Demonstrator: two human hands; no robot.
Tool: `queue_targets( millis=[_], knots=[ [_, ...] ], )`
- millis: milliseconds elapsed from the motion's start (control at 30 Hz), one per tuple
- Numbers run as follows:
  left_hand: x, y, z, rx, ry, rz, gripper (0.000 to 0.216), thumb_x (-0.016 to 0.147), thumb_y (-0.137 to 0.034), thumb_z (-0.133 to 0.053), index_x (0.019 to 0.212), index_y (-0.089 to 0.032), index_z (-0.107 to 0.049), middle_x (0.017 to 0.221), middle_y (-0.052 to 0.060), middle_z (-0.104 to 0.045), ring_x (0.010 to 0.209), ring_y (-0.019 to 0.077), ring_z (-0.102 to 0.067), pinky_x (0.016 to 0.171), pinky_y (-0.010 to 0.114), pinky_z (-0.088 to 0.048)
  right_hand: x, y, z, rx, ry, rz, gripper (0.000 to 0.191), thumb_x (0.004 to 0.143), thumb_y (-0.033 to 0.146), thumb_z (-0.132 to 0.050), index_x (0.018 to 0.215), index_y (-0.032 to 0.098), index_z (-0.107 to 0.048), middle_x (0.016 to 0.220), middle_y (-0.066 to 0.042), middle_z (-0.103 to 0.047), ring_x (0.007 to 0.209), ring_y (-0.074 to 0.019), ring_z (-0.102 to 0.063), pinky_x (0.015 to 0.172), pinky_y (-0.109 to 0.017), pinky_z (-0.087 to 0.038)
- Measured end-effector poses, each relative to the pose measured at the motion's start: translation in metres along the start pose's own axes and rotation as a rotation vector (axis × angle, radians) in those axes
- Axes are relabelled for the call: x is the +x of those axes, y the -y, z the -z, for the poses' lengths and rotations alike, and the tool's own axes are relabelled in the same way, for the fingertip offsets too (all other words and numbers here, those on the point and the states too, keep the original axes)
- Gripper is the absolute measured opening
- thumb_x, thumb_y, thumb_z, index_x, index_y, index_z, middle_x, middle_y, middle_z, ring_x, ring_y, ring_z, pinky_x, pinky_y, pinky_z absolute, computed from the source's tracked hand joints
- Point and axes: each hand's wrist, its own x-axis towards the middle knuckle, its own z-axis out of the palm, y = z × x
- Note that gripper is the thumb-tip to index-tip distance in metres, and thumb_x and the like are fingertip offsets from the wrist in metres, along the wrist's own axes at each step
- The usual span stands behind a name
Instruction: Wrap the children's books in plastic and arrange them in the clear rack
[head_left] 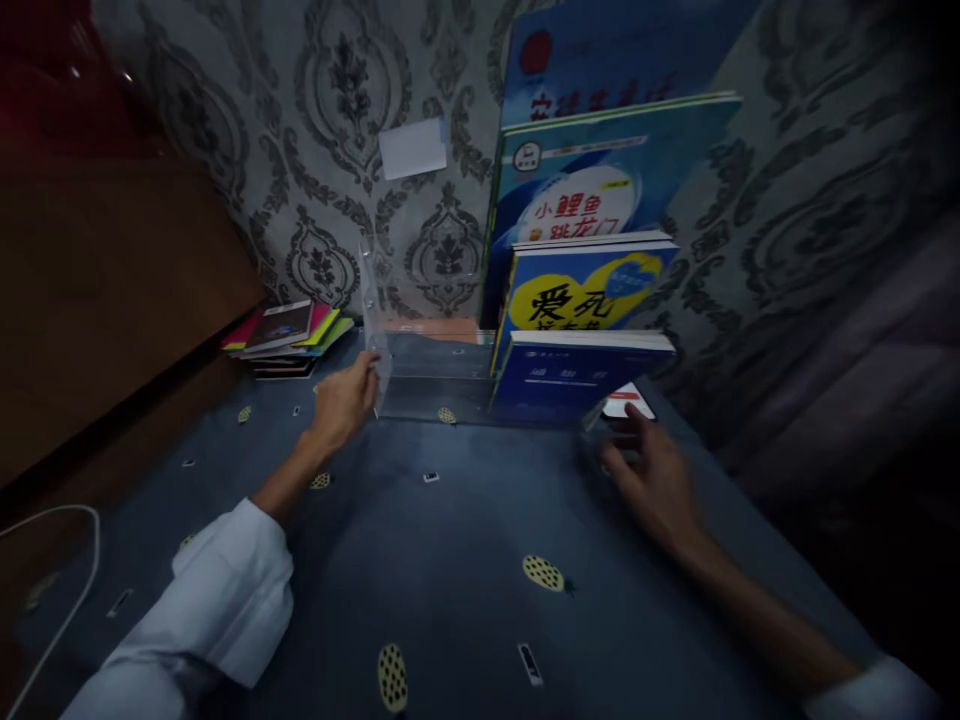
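Between stacked booklets and upright books, the left hand pinches a clear bookstand; the right hand, loosely spread, is near a probable phone.

Wallpaper, grey, damask-patterned; white cable, curved, at left; brown panel; pineapple-print cloth, dark blue.

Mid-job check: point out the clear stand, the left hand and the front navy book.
Clear stand [375, 318]: head view, on its left upright panel.
Left hand [343, 402]: head view, on its back.
Front navy book [555, 396]: head view, on its cover.
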Motion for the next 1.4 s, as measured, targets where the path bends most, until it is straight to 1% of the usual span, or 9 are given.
queue_targets(
  millis=[133, 233, 400, 533, 767, 967, 1100, 1300, 1400],
  knots=[
    [0.03, 0.067, 0.002, 0.21, -0.065, 0.157, 0.038, 0.102, -0.026, -0.032, 0.132, -0.021, -0.055, 0.119, 0.01, -0.071, 0.11, 0.0252, -0.066, 0.091, 0.034, -0.049, -0.013, -0.009, -0.001, 0.007, 0.03, -0.039, 0.059, 0.086, 0.05, -0.054, 0.137, 0.019, -0.054, 0.106, -0.014, -0.068, 0.088, -0.0314, -0.07, 0.072, -0.045, -0.06],
    [0.059, 0.106, 0.0, 0.276, -0.041, 0.213, 0.044, 0.097, -0.023, -0.038, 0.136, -0.009, -0.051, 0.136, 0.022, -0.06, 0.128, 0.0343, -0.054, 0.102, 0.046, -0.046, -0.014, -0.013, 0.001, -0.001, 0.044, -0.052, 0.056, 0.086, 0.051, -0.053, 0.131, 0.019, -0.057, 0.103, -0.014, -0.069, 0.088, -0.0326, -0.071, 0.077, -0.048, -0.06],
    [0.097, 0.15, -0.004, 0.338, 0.093, 0.233, 0.06, 0.089, -0.019, -0.047, 0.148, -0.015, -0.043, 0.155, 0.022, -0.044, 0.146, 0.0408, -0.034, 0.11, 0.071, -0.032, -0.011, -0.011, 0.004, 0.008, 0.07, -0.048, 0.049, 0.085, 0.051, -0.054, 0.125, 0.022, -0.06, 0.099, -0.011, -0.071, 0.086, -0.0308, -0.073, 0.075, -0.046, -0.062],
    [0.11, 0.172, -0.006, 0.389, 0.191, 0.258, 0.06, 0.088, -0.016, -0.046, 0.147, -0.017, -0.046, 0.147, 0.023, -0.054, 0.14, 0.0433, -0.043, 0.105, 0.078, -0.031, -0.01, -0.011, 0.002, 0.004, 0.051, -0.049, 0.05, 0.086, 0.052, -0.052, 0.124, 0.02, -0.061, 0.098, -0.013, -0.072, 0.084, -0.0312, -0.073, 0.074, -0.046, -0.062],
    [0.102, 0.178, -0.005, 0.469, 0.208, 0.201, 0.059, 0.092, -0.008, -0.027, 0.148, -0.015, -0.045, 0.144, 0.025, -0.055, 0.13, 0.0406, -0.053, 0.103, 0.072, -0.037, -0.008, -0.011, 0.001, 0.006, 0.047, -0.054, 0.046, 0.086, 0.051, -0.051, 0.119, 0.021, -0.062, 0.101, -0.013, -0.071, 0.085, -0.031, -0.074, 0.073, -0.046, -0.063],
    [0.075, 0.168, 0.006, 0.495, 0.188, 0.144, 0.056, 0.091, -0.01, -0.033, 0.145, -0.017, -0.049, 0.135, 0.023, -0.061, 0.12, 0.0383, -0.062, 0.101, 0.065, -0.041, -0.007, -0.007, 0.007, 0.012, 0.094, -0.033, 0.041, 0.085, 0.05, -0.053, 0.115, 0.024, -0.064, 0.099, -0.012, -0.071, 0.085, -0.0328, -0.073, 0.073, -0.051, -0.062],
    [0.047, 0.158, 0.012, 0.503, 0.171, 0.089, 0.057, 0.09, -0.015, -0.042, 0.147, -0.017, -0.048, 0.134, 0.023, -0.061, 0.123, 0.0405, -0.058, 0.102, 0.064, -0.04, -0.008, -0.008, 0.006, 0.022, 0.085, -0.002, 0.036, 0.085, 0.048, -0.054, 0.111, 0.026, -0.065, 0.095, -0.011, -0.071, 0.081, -0.0327, -0.072, 0.07, -0.051, -0.062],
    [0.039, 0.146, 0.002, 0.508, 0.147, 0.087, 0.073, 0.087, -0.016, -0.048, 0.158, -0.014, -0.029, 0.158, 0.025, -0.036, 0.146, 0.0436, -0.034, 0.109, 0.067, -0.035, -0.007, -0.011, 0.002, 0.009, 0.081, -0.006, 0.035, 0.084, 0.047, -0.054, 0.108, 0.025, -0.067, 0.098, -0.011, -0.07, 0.079, -0.0314, -0.072, 0.067, -0.048, -0.061],
    [0.041, 0.142, -0.008, 0.503, 0.183, 0.137, 0.074, 0.089, -0.015, -0.045, 0.16, -0.012, -0.025, 0.162, 0.026, -0.031, 0.146, 0.0467, -0.033, 0.104, 0.068, -0.041, -0.007, -0.011, 0.001, -0.005, 0.075, 0.006, 0.035, 0.084, 0.047, -0.053, 0.108, 0.025, -0.068, 0.094, -0.01, -0.071, 0.078, -0.0309, -0.072, 0.067, -0.047, -0.061]
  ],
)
